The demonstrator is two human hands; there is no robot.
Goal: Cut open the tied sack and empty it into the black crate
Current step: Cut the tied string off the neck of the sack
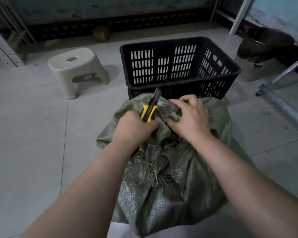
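1. The floor is pale grey tile with thin joints, dimly lit.
2. At ten o'clock a cream plastic stool stands on it.
3. At twelve o'clock a stained wall runs along the far edge, with a dark patterned skirting band at its foot.
4. A small brown block sits against that band.
5. At nine o'clock stands perforated white metal shelving.
6. At two o'clock a lined bin stands by a metal pole.

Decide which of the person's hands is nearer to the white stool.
The left. The left hand, gripping the yellow cutter over the sack, is on the side of the stool; the right hand lies farther away, across the sack.
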